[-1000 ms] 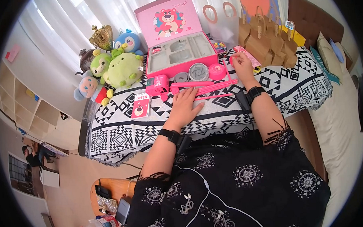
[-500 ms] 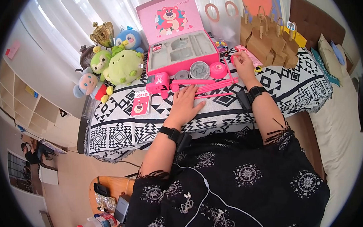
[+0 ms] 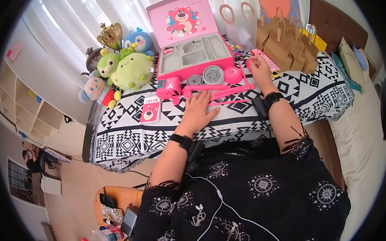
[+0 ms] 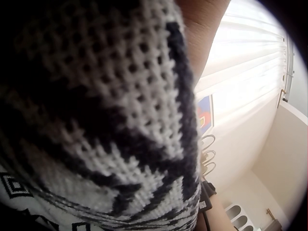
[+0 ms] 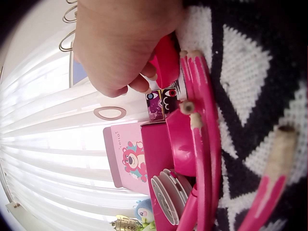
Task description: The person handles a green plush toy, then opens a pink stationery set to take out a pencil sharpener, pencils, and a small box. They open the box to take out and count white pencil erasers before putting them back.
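Note:
In the head view my left hand (image 3: 197,112) lies palm down on the patterned cloth, its fingertips at the left part of several long pink sticks (image 3: 230,93). My right hand (image 3: 259,70) pinches a small pink object (image 3: 249,63) beside the sticks' right end. That object shows red-pink (image 5: 166,61) under the fingers in the right wrist view; its shape is partly hidden. Near the hands are a pink round piece (image 3: 232,75), a grey fan-like disc (image 3: 213,74), a smaller grey disc (image 3: 194,80) and a pink boxy device (image 3: 169,87). Cloth fills much of the left wrist view.
An open pink box (image 3: 195,67) with a grey insert stands behind the parts. Plush toys (image 3: 134,71) and a notepad (image 3: 150,110) are at the left, brown paper bags (image 3: 284,49) at the right. A person (image 3: 34,162) sits far off at the lower left.
The head view has shifted slightly. Both hands keep nearly the same places, with the right fingers still pinching the small pink object.

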A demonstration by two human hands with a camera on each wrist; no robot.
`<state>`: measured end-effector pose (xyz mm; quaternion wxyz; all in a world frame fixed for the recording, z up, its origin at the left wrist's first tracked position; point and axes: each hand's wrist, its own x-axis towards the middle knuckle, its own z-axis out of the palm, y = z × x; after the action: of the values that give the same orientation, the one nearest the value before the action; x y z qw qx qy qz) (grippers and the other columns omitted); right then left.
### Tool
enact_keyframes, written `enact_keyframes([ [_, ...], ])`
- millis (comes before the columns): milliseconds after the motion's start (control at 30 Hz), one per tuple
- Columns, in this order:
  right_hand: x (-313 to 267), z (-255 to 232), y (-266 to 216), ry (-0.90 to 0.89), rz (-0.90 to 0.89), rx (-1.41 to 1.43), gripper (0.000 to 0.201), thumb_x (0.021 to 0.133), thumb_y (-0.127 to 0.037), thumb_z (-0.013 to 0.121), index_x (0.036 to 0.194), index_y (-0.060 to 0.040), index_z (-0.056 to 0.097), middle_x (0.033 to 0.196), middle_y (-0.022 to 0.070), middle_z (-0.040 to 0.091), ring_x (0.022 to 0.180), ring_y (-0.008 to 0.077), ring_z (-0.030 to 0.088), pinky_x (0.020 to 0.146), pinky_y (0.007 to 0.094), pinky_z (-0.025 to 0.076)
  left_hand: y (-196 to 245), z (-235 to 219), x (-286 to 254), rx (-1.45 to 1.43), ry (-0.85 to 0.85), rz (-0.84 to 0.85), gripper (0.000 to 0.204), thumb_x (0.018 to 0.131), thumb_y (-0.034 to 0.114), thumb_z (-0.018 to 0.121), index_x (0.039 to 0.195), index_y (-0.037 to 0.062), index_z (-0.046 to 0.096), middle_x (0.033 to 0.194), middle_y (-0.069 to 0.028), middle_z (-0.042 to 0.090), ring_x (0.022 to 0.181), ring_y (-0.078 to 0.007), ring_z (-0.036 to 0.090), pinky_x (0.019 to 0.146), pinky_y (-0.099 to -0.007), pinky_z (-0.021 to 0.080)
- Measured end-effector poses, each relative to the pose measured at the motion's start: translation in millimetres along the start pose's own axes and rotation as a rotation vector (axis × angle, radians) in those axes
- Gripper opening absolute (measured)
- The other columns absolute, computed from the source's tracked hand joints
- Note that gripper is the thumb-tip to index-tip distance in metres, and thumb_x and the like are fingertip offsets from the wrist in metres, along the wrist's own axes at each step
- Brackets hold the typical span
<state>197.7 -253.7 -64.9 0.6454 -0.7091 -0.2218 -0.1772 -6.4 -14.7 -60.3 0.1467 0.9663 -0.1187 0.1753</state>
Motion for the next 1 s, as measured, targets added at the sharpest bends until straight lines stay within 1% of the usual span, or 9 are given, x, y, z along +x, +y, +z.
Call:
enact_keyframes([
  [100, 1.5, -0.4, 2.2, -0.007, 0.006, -0.002, 0.007, 0.094, -0.008, 0.059, 0.098, -0.0023, 0.06, 0.066, -0.0002, 0.059, 0.06, 0.0061, 0.055, 0.057, 0.0223, 0.043, 0.0, -1.6, 1.4, -0.011, 0.002, 0.004, 0.07, 0.089, 0.046, 0.06, 0.14, 0.0016, 0.045, 0.141, -0.0186, 0.048, 0.133, -0.0338, 0.041, 0.113, -0.0497, 0.023],
  [300, 0.4, 0.3, 2.4, 0.005, -0.002, 0.019, 0.007, 0.094, -0.008, 0.059, 0.098, -0.0027, 0.06, 0.066, -0.0003, 0.058, 0.06, 0.0057, 0.055, 0.057, 0.0223, 0.042, -1.3, -2.5, 2.4, -0.219, 0.099, -0.072, 0.056, 0.086, 0.034, 0.066, 0.126, -0.0049, 0.057, 0.132, -0.0206, 0.055, 0.123, -0.0353, 0.05, 0.107, -0.0439, 0.036],
  [367, 1.0, 0.2, 3.7, 0.007, 0.003, 0.017, 0.007, 0.094, -0.009, 0.059, 0.097, -0.0028, 0.06, 0.065, -0.0003, 0.058, 0.06, 0.0057, 0.055, 0.057, 0.0224, 0.042, -4.8, 2.5, 3.6, -0.26, 0.222, -0.063, 0.042, 0.085, 0.02, 0.068, 0.118, -0.0055, 0.061, 0.125, -0.0195, 0.059, 0.111, -0.035, 0.059, 0.096, -0.0392, 0.046],
  [467, 1.1, 0.4, 2.9, 0.007, 0.0, 0.017, 0.007, 0.094, -0.009, 0.059, 0.097, -0.0028, 0.06, 0.066, -0.0004, 0.059, 0.06, 0.0057, 0.055, 0.057, 0.0224, 0.042, -1.8, -3.2, 4.8, -0.414, 0.213, -0.185, 0.03, 0.086, 0.01, 0.066, 0.113, -0.0024, 0.064, 0.119, -0.0168, 0.062, 0.102, -0.0334, 0.063, 0.085, -0.0357, 0.051],
  [500, 0.4, 0.1, 3.1, 0.008, -0.008, 0.018, 0.007, 0.094, -0.009, 0.059, 0.097, -0.0027, 0.06, 0.066, -0.0004, 0.059, 0.06, 0.0058, 0.055, 0.057, 0.0224, 0.042, -2.8, -1.7, 4.3, -0.414, 0.212, -0.186, 0.03, 0.086, 0.01, 0.066, 0.113, -0.0024, 0.064, 0.119, -0.0168, 0.062, 0.102, -0.0334, 0.063, 0.085, -0.0357, 0.051],
  [567, 0.5, 0.1, 3.1, 0.003, -0.001, 0.038, 0.007, 0.094, -0.009, 0.059, 0.097, -0.0026, 0.06, 0.066, -0.0004, 0.058, 0.06, 0.0058, 0.055, 0.057, 0.0223, 0.042, -5.6, 2.1, 4.9, -0.35, 0.351, -0.08, 0.017, 0.085, 0.003, 0.065, 0.101, -0.001, 0.066, 0.105, -0.0145, 0.065, 0.093, -0.0303, 0.065, 0.078, -0.0346, 0.052],
  [700, 0.1, 0.5, 1.2, 0.001, 0.016, 0.036, 0.007, 0.094, -0.008, 0.059, 0.098, -0.0025, 0.06, 0.066, -0.0005, 0.058, 0.06, 0.006, 0.055, 0.057, 0.0223, 0.043, -3.7, -2.7, 5.7, -0.344, 0.327, -0.095, 0.01, 0.085, 0.003, 0.065, 0.094, -0.001, 0.064, 0.095, -0.0137, 0.065, 0.088, -0.0291, 0.064, 0.075, -0.0352, 0.051],
  [767, 0.3, 0.2, 2.4, -0.001, 0.014, 0.035, 0.007, 0.094, -0.008, 0.059, 0.098, -0.0025, 0.06, 0.066, -0.0004, 0.059, 0.06, 0.0061, 0.055, 0.057, 0.0223, 0.043, -1.1, -1.9, 5.0, -0.396, 0.315, -0.135, 0.008, 0.084, 0.004, 0.065, 0.09, 0.0012, 0.061, 0.09, -0.0136, 0.063, 0.084, -0.0324, 0.063, 0.071, -0.04, 0.05],
  [1000, 0.8, -0.5, 3.1, 0.0, -0.004, -0.004, 0.007, 0.094, -0.008, 0.059, 0.098, -0.0026, 0.06, 0.066, -0.0001, 0.059, 0.06, 0.0063, 0.055, 0.057, 0.0226, 0.043, 1.6, -4.8, 5.1, -0.325, 0.374, -0.093, 0.01, 0.087, 0.008, 0.066, 0.095, 0.0016, 0.066, 0.09, -0.0142, 0.065, 0.084, -0.0301, 0.064, 0.075, -0.0371, 0.05],
])
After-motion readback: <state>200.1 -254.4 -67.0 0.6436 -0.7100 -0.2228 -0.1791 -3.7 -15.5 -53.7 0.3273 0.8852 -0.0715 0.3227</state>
